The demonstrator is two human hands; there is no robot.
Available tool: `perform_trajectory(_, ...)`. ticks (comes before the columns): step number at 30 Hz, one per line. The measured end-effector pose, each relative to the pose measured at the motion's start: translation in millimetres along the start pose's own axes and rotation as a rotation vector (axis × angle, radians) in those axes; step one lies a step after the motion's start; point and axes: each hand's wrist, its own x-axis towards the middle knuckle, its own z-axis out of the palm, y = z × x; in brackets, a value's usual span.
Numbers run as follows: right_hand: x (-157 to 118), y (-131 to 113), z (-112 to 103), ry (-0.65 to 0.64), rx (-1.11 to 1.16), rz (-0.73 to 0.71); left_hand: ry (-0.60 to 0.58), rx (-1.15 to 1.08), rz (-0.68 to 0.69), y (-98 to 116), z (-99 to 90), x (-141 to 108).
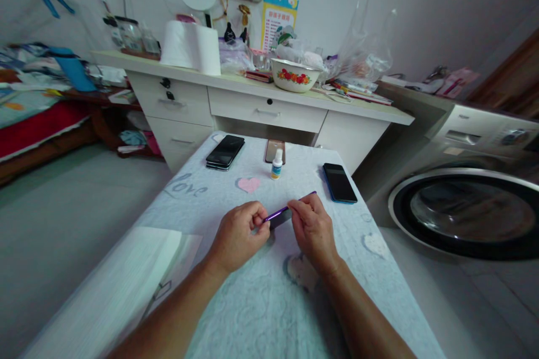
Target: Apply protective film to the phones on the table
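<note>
A dark phone with a shiny purple edge (278, 215) is held tilted between both hands above the cloth-covered table (252, 314). My left hand (239, 235) pinches its left end between thumb and fingers. Its right part is gripped by my right hand (314, 231), whose fingers hide some of the edge. Beyond the hands stands a small white spray bottle (277, 165) with a blue and yellow label. Behind the bottle lies a brownish phone case (270, 149). Stacked dark phones (226, 151) rest at the back left, and a black phone with a blue edge (340, 183) lies at the right.
White paper or cloth (138, 269) lies along the table's left side. A white desk (265, 109) stands behind, bearing a paper roll (189, 47), a flowered bowl (295, 77) and plastic bags. At the right is a washing machine (455, 134); a bed is at far left.
</note>
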Motion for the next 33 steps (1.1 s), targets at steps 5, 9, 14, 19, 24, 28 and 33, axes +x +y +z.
perform_trajectory(5, -1.4, -5.8, 3.6, -0.013, 0.034, -0.025, 0.000, 0.007, 0.011, -0.2, -0.3, -0.3)
perform_trajectory(9, -4.3, -16.2, 7.2, -0.070, 0.097, -0.070, -0.001, -0.001, 0.020, -2.4, 1.2, -0.2)
perform_trajectory(14, -5.5, -18.9, 7.8, -0.105, 0.107, -0.092, 0.009, 0.007, 0.029, -2.7, 1.5, 0.5)
perform_trajectory(19, -4.2, -12.0, 5.5, -0.077, 0.071, -0.042, 0.003, 0.002, 0.001, 0.0, -0.4, 0.6)
perform_trajectory(24, -4.0, -12.5, 4.9, -0.120, 0.027, -0.008, 0.013, 0.005, 0.008, -0.5, 0.0, 0.0)
perform_trajectory(28, -4.7, -14.1, 4.3, -0.137, -0.007, 0.006, 0.011, 0.004, 0.007, -1.1, 0.2, 0.0)
perform_trajectory(33, -6.0, -17.7, 4.3, -0.149, -0.015, 0.003, 0.010, 0.023, 0.017, -1.8, 1.0, 0.1)
